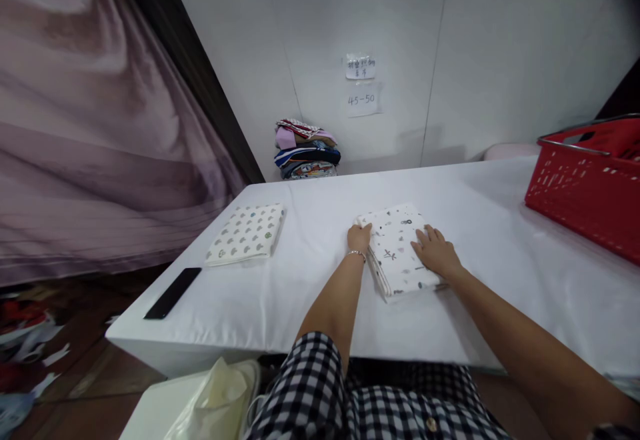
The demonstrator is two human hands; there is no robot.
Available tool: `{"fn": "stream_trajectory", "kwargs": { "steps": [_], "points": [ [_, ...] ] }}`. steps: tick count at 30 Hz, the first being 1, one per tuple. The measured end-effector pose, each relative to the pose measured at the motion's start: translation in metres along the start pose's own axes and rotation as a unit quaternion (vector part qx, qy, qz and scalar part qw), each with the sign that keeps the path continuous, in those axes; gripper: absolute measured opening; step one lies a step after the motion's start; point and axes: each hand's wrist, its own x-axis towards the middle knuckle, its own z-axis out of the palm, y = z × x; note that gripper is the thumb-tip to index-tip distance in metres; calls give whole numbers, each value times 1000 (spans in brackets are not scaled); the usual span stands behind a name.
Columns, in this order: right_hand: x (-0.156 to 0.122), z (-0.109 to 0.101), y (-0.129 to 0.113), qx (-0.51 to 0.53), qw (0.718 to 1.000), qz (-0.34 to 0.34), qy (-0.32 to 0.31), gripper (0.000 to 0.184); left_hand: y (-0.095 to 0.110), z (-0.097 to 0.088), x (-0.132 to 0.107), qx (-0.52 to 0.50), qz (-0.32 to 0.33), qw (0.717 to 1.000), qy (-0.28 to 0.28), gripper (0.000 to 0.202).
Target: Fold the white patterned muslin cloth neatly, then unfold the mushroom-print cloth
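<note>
1. Location: a white folded cloth with small grey, black and muted printed motifs (pixel 400 248) lies flat, slightly askew, on the surface, a table under a smooth white cover (pixel 310 293), directly before the person.

2. Left grip: the left hand (pixel 359 238) is at the cloth's far left corner, thumb along the top, fingers curled at the edge. Whether it pinches the layers or only presses cannot be told.

3. Right grip: the right hand (pixel 436 253) is spread wide, palm down, on the cloth's right side, grasping nothing.

4. Risk: the layers along the left edge are not flush; uneven pressure from the two hands could skew them further or leave a crease.

5. Risk: the cover has light ripples and looks slick; a sideways push could drag it along with the cloth.

6. Materials: the cloth appears soft, matt and woven, a several-layered rectangle.

7. Surroundings: a cream folded cloth with grey-green motifs (pixel 249 233) lies to the left, near a flat black rectangular object (pixel 173 293). A red perforated plastic basket with a metal handle (pixel 585 197) stands at the right, well apart.
</note>
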Motion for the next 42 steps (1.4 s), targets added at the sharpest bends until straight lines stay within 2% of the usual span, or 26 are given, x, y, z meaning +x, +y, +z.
{"fn": "stream_trajectory", "kwargs": {
  "steps": [4,9,13,18,26,29,36,42],
  "points": [
    [-1,-2,-1,3,1000,1,-2,52,-2,1,-2,14,24,1000,8,18],
    [-1,-4,-3,4,1000,6,-6,53,-7,1,-8,30,54,998,18,16],
    [-1,-2,-2,7,1000,4,-1,53,-7,1,-2,23,25,999,10,16],
    [-1,-1,-1,6,1000,4,1,53,-6,0,10,12,-11,1000,-5,28],
    [0,0,-2,4,1000,7,4,52,-7,4,29,14,-17,998,-52,18],
    [-1,0,-2,0,1000,6,10,51,-6,3,26,3,-8,999,-40,16],
    [-1,-1,-1,-1,1000,-4,13,51,-15,-1,5,-15,-1,999,32,13],
    [-1,-1,-1,0,1000,-2,13,52,-14,-3,12,-44,-21,999,16,17]
  ]
}}
